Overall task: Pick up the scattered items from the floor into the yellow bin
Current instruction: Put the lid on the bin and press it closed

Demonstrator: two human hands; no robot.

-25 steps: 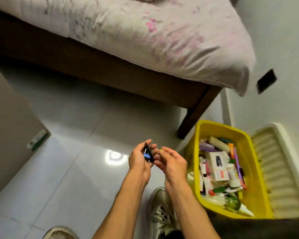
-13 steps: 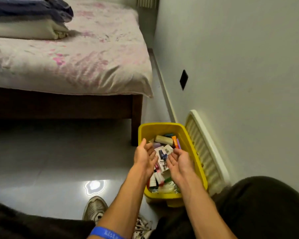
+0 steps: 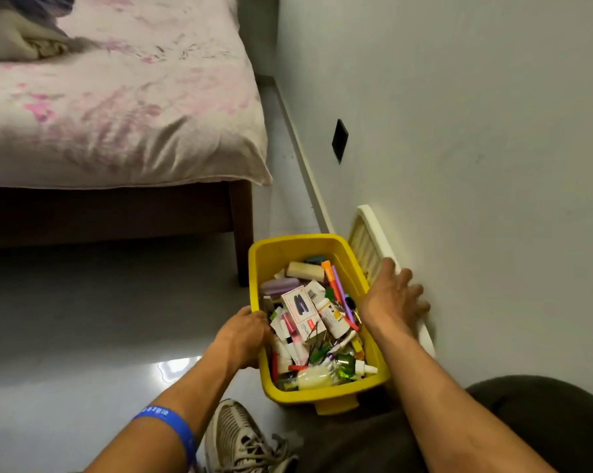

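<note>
Hands have parted: left hand now grips yellow bin, right hand spreads empty.

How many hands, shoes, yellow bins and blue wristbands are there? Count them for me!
Hands: 2 (left hand, right hand)
Shoes: 1 (shoe)
Yellow bins: 1 (yellow bin)
Blue wristbands: 1 (blue wristband)
Total: 5

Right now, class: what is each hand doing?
Left hand: gripping the yellow bin's left rim.
Right hand: open, fingers spread, on the white lid.
</note>
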